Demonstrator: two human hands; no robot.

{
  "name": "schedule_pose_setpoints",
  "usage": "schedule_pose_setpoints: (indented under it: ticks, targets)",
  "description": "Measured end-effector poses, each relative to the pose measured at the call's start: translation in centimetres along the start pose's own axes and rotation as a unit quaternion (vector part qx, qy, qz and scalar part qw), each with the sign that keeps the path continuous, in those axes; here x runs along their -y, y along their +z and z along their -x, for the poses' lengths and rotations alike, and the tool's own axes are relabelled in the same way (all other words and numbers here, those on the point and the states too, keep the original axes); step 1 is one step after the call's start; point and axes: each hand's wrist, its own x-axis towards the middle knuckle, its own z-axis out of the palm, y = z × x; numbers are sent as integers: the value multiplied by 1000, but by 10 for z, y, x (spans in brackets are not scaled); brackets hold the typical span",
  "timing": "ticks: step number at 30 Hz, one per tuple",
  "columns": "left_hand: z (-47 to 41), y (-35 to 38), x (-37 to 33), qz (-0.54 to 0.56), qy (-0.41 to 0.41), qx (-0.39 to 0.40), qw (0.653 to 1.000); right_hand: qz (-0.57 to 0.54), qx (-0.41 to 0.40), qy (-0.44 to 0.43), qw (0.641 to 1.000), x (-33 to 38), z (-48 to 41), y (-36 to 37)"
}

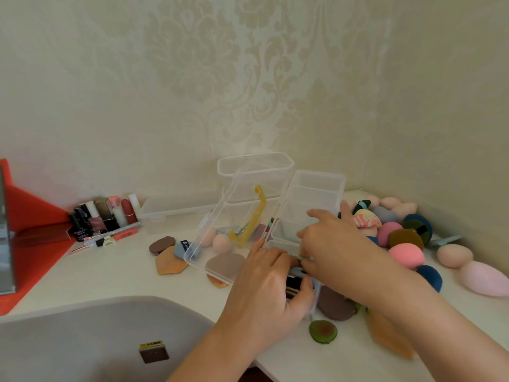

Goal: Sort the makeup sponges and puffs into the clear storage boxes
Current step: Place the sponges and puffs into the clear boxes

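Note:
A clear divided storage box (pixel 312 194) lies lengthwise on the white table (pixel 115 274). Its lid (pixel 217 238), with a yellow handle (pixel 249 219), hangs open to the left. My left hand (pixel 264 290) grips the box's near end, where dark puffs fill the nearest compartment. My right hand (pixel 333 244) hovers over the box, index finger out, and pinches a thin pale-blue puff (pixel 296 269) at that compartment. Loose sponges and puffs are heaped on the right, including a pink egg sponge (pixel 406 255). A brown puff (pixel 162 244) and an orange puff (pixel 168 264) lie on the left.
A taller clear box (pixel 256 168) stands behind, with a shallow clear tray (pixel 176 209) to its left. Cosmetic bottles (pixel 104 216) cluster at the back left beside a red stand (pixel 33 230). A grey chair back (pixel 91 340) is in front. A green avocado puff (pixel 322 331) lies near the table edge.

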Motion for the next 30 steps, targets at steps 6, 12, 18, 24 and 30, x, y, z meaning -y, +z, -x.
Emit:
schedule_pose_setpoints:
  ticks: [6, 12, 18, 24, 30]
  targets:
    - [0, -3, -2, 0, -16, 16, 1000, -85, -48, 12, 995, -6, 4, -6]
    - [-3, -2, -1, 4, -11, 8, 1000, -125, -47, 4, 991, -12, 10, -5]
    - [-2, 1, 4, 36, 4, 1, 999, -5, -56, -15, 998, 7, 7, -2]
    - [-6, -1, 3, 29, 22, 13, 999, -9, 23, -54, 998, 5, 1, -1]
    - [-6, -1, 3, -31, 41, -14, 999, -198, 5, -117, 973, -23, 8, -5]
